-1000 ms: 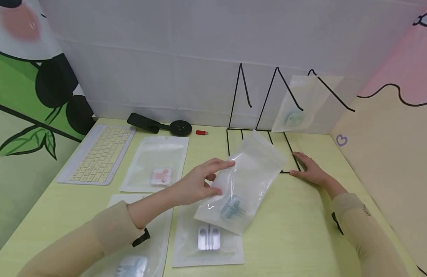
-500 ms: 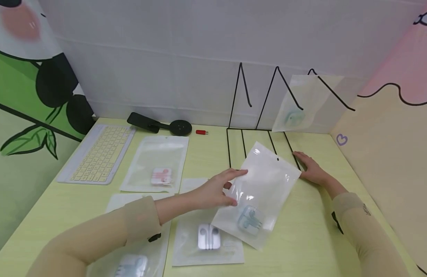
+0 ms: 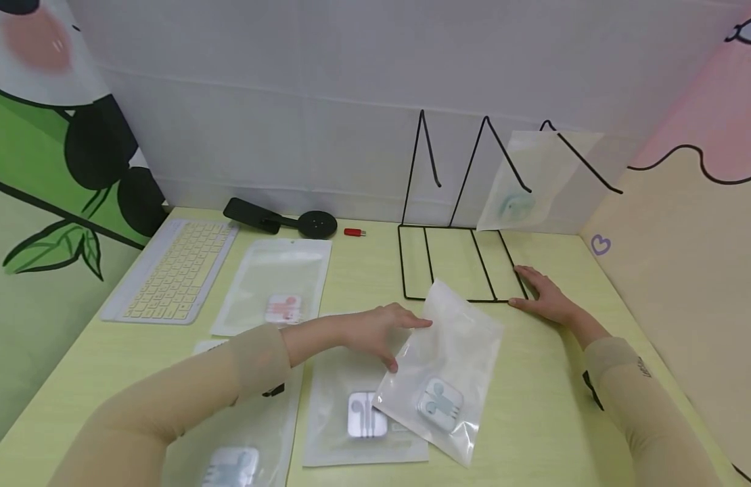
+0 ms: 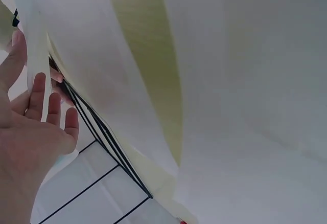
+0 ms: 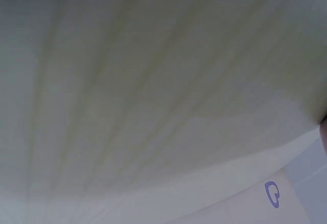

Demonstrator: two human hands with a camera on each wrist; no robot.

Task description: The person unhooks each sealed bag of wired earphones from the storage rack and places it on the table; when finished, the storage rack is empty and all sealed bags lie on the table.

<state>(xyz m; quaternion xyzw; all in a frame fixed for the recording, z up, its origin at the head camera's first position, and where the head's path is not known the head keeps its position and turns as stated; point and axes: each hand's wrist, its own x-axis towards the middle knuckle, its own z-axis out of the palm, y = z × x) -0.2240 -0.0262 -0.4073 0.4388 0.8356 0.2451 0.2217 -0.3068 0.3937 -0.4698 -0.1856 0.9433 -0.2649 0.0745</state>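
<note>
My left hand (image 3: 375,331) holds a clear-fronted zip bag (image 3: 457,345) of pale blue earphones by its left edge, index finger and thumb over the front. In the left wrist view, the thumb and fingers of the left hand (image 4: 30,137) lie on either side of the bag's edge. The bag overlaps part of a flat bag (image 3: 333,439) with white earphones. My right hand (image 3: 546,297) rests at the front right corner of a black wire display rack (image 3: 451,226), fingers extended against its base. Another earphone bag (image 3: 509,182) hangs from the rack's right hook.
Two more earphone bags lie left: one with pink earphones (image 3: 272,270), one nearer me (image 3: 254,406). Behind them are a white keyboard (image 3: 174,270), a black folding stand (image 3: 284,220) and a red USB plug (image 3: 354,232). A cloth wall (image 3: 290,155) closes the back.
My left hand has come down toward me and slightly right with the bag, whose top now uncovers most of the rack's base. The right hand has stayed at the rack.
</note>
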